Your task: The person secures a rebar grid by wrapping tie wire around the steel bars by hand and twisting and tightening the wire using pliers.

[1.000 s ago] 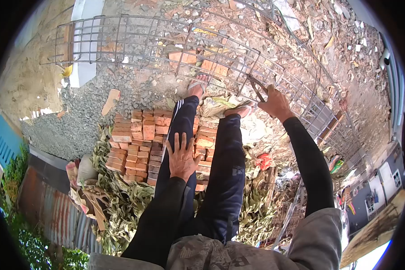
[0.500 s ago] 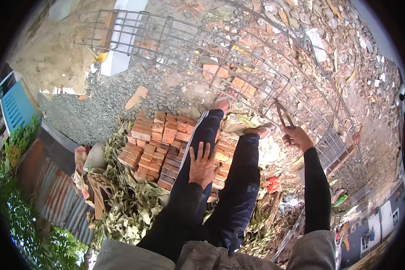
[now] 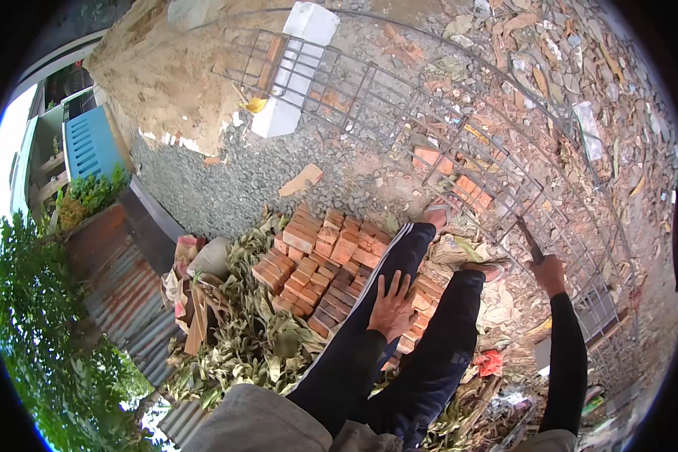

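Observation:
I sit on a stack of red bricks (image 3: 309,260) with both legs stretched forward. My left hand (image 3: 392,305) rests flat on my left thigh, fingers spread, holding nothing. Further out to the right, my right hand (image 3: 551,273) grips a pair of pincers (image 3: 529,242), their jaws pointing up at the bars of a long steel rebar cage (image 3: 399,113). The cage lies on its side across the ground in front of my feet, running from the upper left to the lower right.
Gravel and brick rubble cover the ground ahead. Loose bricks (image 3: 468,187) lie under the cage. A white block (image 3: 292,68) and a sand heap (image 3: 158,68) are at the far left end. Dry leaves (image 3: 241,339), corrugated sheet (image 3: 120,301) and bushes lie behind me.
My head has turned left, so the scene has shifted right and down. My right hand with the pincers stays at the cage; my left hand stays on my thigh.

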The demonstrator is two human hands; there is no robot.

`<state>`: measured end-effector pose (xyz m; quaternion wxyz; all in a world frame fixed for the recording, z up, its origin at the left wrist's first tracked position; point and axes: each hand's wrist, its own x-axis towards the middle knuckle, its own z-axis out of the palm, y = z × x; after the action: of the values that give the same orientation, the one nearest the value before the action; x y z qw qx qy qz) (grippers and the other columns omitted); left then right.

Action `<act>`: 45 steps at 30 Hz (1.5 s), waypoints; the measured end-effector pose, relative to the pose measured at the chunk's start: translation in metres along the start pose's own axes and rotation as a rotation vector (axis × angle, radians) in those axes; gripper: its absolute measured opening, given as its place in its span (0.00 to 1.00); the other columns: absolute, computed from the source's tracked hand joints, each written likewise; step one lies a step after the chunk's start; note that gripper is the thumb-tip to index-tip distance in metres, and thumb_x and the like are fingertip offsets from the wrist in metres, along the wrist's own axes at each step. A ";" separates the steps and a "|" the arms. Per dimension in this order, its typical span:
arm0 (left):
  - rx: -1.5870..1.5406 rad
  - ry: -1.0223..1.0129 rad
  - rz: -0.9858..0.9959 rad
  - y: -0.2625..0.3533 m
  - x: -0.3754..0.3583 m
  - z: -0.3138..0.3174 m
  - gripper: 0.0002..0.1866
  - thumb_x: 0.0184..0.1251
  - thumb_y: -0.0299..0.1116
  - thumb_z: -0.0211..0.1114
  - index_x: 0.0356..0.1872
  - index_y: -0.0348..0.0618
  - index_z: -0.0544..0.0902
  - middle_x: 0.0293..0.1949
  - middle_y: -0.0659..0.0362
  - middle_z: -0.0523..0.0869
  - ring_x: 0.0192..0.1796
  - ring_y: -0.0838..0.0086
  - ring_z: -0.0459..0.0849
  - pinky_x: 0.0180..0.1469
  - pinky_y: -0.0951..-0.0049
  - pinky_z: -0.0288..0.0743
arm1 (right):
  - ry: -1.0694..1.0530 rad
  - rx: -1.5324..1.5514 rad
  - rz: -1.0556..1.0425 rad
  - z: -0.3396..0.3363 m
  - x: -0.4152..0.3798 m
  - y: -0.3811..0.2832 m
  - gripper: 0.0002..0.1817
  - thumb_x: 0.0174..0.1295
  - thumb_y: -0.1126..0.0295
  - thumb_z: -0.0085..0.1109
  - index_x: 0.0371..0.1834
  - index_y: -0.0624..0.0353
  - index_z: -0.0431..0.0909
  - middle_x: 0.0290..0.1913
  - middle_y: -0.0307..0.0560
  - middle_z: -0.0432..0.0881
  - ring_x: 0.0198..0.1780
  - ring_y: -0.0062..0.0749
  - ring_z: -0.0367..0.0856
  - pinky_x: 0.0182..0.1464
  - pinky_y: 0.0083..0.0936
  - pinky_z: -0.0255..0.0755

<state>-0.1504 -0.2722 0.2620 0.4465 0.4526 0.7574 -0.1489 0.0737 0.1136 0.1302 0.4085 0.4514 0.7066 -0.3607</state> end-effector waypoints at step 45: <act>0.226 -0.075 0.142 0.015 0.017 -0.022 0.35 0.69 0.59 0.67 0.72 0.49 0.81 0.82 0.50 0.68 0.86 0.48 0.53 0.84 0.33 0.40 | 0.300 1.671 0.114 0.053 -0.279 -0.005 0.29 0.69 0.62 0.75 0.70 0.61 0.79 0.52 0.46 0.90 0.50 0.29 0.88 0.51 0.28 0.82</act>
<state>-0.1533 -0.2402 0.2631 0.4300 0.5467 0.6846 -0.2181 0.1545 -0.0298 0.3610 -0.1395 0.6825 0.2310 -0.6792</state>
